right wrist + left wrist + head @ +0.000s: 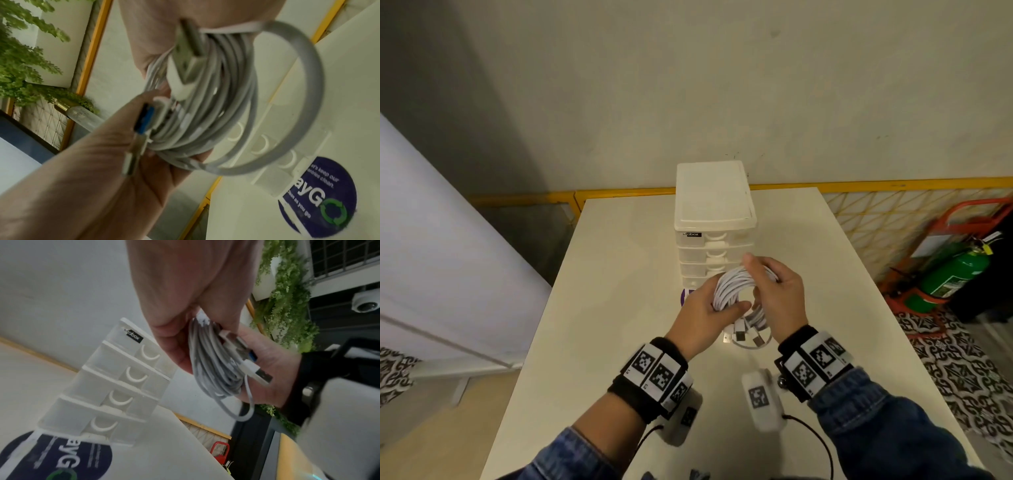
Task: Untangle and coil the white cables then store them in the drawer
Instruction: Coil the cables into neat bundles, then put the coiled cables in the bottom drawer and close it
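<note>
While you hold the coil of white cables (736, 291) between both hands above the table (619, 274), just in front of the drawer unit (714, 219), keep the turns stacked: in the head view your left hand (705, 315) curls round the coil at its 8 o'clock side and your right hand (777, 294) wraps over it from 2 o'clock, with USB plugs (739, 334) dangling at 6 o'clock. All four drawers look closed, so I judge you must free one hand; tuck the loose plugs into the bundle first. From the left wrist, your fingers (176, 350) clamp the coil (213, 363), a plug (261, 376) sticks out, and one slack loop (244, 415) hangs below, likely to snag. From the right wrist, the coil (216, 113) sits pinched between both hands, one wide outer loop (304, 81) standing clear. At 6 o'clock of the drawer unit a round blue sticker (320, 196) lies on the white tabletop; beyond, a yellow railing (893, 186), a plain wall, and a green fire extinguisher (952, 277) at 3 o'clock.
</note>
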Available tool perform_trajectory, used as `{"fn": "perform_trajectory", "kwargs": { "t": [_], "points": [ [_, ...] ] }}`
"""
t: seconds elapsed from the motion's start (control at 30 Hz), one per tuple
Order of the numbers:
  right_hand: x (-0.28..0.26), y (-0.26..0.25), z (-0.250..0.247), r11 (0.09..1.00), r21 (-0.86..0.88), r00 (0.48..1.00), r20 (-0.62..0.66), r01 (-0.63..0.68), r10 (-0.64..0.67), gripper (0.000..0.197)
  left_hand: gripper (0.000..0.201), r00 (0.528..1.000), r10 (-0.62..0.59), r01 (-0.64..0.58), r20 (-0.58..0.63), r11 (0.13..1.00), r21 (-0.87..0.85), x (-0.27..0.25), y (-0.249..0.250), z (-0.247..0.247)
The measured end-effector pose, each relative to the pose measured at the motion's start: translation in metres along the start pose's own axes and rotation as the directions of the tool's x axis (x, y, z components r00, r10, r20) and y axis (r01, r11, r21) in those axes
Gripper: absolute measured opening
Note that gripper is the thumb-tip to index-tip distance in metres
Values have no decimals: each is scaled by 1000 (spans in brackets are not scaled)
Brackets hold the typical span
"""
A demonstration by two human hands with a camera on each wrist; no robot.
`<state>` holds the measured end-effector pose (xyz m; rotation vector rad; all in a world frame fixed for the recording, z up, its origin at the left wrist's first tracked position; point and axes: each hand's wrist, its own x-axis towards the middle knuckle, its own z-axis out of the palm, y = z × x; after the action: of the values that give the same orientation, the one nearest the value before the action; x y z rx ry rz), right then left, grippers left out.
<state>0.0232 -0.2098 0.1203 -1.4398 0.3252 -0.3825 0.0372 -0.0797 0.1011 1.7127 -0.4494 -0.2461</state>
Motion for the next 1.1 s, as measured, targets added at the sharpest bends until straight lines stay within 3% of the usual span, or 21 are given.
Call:
{"fn": "perform_trajectory", "kwargs": {
  "t": [0.13, 0.23, 0.4, 0.53, 0.6, 0.67, 0.77, 0.83, 0.93, 1.1],
  "points": [
    [22, -6, -17, 998, -19, 998, 13, -62, 62, 30, 42, 999, 38, -38, 3, 989, 144, 20, 4, 17],
    [37, -6, -27, 995, -25, 995, 18, -93, 94, 25, 40, 1000, 24, -22, -12, 990, 139, 32, 3, 29],
    [58, -5, -37, 992, -88, 995, 49, -86, 91, 12, 41, 997, -43, 44, -63, 999, 11, 43, 0, 47],
    [85, -11, -41, 990, -142, 992, 127, 17, 1, 28, 38, 984, -150, 129, -96, 972, -196, 52, -4, 45],
    [104, -15, -44, 956, -274, 980, 189, 106, -54, 36, 36, 929, -304, 231, -211, 922, -311, 59, -15, 38],
    [123, -19, -45, 886, -422, 957, 282, 192, -73, 41, 29, 829, -463, 350, -314, 867, -356, 70, -35, 27],
    [147, -21, -45, 738, -608, 909, 416, 293, -19, 41, 12, 684, -677, 491, -271, 702, -517, 89, -61, 15],
    [157, -18, -45, 658, -678, 878, 475, 327, 53, 39, 11, 621, -752, 539, -221, 615, -576, 102, -72, 12],
    [164, -10, -47, 656, -676, 860, 504, 335, 80, 35, 17, 588, -790, 537, -175, 543, -646, 115, -86, 15],
    [165, 5, -49, 697, -632, 871, 491, 338, 23, 33, 15, 565, -797, 442, -212, 510, -738, 118, -100, 25]
  ]
}}
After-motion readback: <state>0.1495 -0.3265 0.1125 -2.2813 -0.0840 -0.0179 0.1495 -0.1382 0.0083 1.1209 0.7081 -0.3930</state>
